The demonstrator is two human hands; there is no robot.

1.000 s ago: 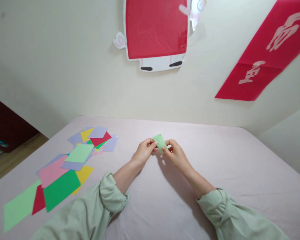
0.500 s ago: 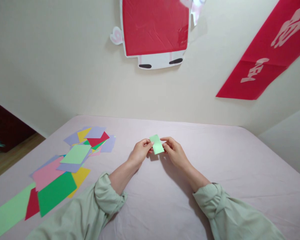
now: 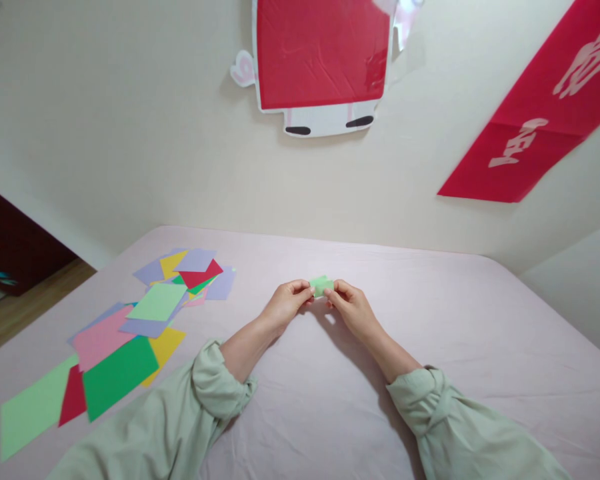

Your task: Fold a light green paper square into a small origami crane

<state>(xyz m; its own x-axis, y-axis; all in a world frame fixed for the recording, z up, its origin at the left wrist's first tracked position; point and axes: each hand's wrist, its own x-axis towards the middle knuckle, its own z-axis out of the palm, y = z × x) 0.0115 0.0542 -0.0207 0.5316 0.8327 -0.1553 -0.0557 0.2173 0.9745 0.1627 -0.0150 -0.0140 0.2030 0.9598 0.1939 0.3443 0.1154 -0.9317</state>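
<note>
A small folded piece of light green paper (image 3: 321, 285) is pinched between both of my hands just above the pale pink sheet (image 3: 430, 320). My left hand (image 3: 286, 304) grips its left end with thumb and fingers closed. On the paper's right end my right hand (image 3: 351, 308) is closed the same way. The paper now looks short and wide, partly hidden by my fingertips. Both forearms come out of rolled pale green sleeves.
A scatter of coloured paper squares (image 3: 125, 333) lies on the sheet at the left, in green, red, yellow, pink and lilac. A red and white poster (image 3: 325, 60) and a red banner (image 3: 535, 120) hang on the wall behind. Wooden floor (image 3: 20, 313) shows at far left.
The green paper has gone from a taller upright strip to a shorter, flatter shape between my fingers. My hands stayed close together at the same spot.
</note>
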